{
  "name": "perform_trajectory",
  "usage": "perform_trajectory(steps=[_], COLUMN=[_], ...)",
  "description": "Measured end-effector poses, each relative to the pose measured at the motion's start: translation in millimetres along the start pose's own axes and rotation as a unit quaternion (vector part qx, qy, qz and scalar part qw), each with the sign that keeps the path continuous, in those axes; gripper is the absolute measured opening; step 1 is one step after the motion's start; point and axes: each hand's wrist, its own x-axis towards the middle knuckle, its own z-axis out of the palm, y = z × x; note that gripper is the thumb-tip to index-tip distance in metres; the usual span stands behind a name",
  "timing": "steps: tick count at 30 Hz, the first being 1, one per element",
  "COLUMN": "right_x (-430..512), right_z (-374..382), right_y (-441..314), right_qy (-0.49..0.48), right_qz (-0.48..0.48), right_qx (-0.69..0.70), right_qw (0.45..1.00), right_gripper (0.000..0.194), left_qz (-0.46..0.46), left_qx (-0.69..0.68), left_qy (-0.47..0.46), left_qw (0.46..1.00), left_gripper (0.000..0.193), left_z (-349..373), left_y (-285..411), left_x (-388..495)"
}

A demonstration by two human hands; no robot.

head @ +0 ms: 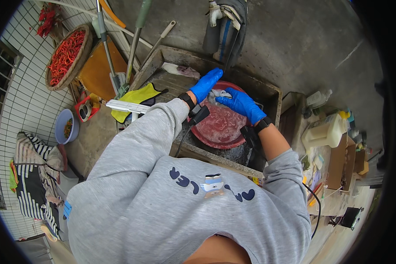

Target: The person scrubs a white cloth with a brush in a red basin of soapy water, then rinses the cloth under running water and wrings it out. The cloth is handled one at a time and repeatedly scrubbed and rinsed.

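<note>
A red plastic basin (217,132) of cloudy, foamy water sits in a stone sink (274,99) before me. My right hand (242,103), in a blue glove, curls its fingers around a wet light-grey cloth (217,94) above the water. Against the cloth's left side lies my left hand (205,85), gloved in blue too, its fingers straight and together. Its palm and thumb are hidden, so whether it grips the cloth cannot be told. Both wrists wear black bands with small devices attached.
A pale, stained cloth (181,70) lies at the sink's back left, near a yellow cloth (137,99) and a white brush-like tool (127,106). Long-handled tools lean at left beside a basket of red chillies (66,59). A large jug (325,132) stands right. Gloves (226,13) hang behind the sink.
</note>
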Motion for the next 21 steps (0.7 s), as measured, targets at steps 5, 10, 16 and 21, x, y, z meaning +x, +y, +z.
perform_trajectory(steps=[5,10,16,21], right_x=[3.5,11.3,15.2,7.7], right_z=[10.3,9.8,19.8,31.4], right_y=[-12.4,-0.5,4.5,-3.7], right_qy=[-0.001,0.020,0.089,0.009], right_qz=[-0.052,-0.223,-0.291,-0.327], right_qx=[-0.071,-0.074,-0.067,-0.199], right_qw=[0.996,0.972,0.950,0.924], right_gripper=[0.044,0.031,0.026,0.030], left_qz=[-0.069,-0.126,-0.113,-0.134], left_qx=[-0.037,-0.099,-0.043,-0.257], left_qy=[0.012,-0.004,0.041,-0.233], left_qw=[0.997,0.987,0.992,0.928], left_gripper=[0.071,0.081,0.105,0.086], left_z=[21.8,31.4,29.2,27.5], left_y=[-4.8,0.0,11.9,52.2], left_x=[11.4,6.3,30.0,48.4])
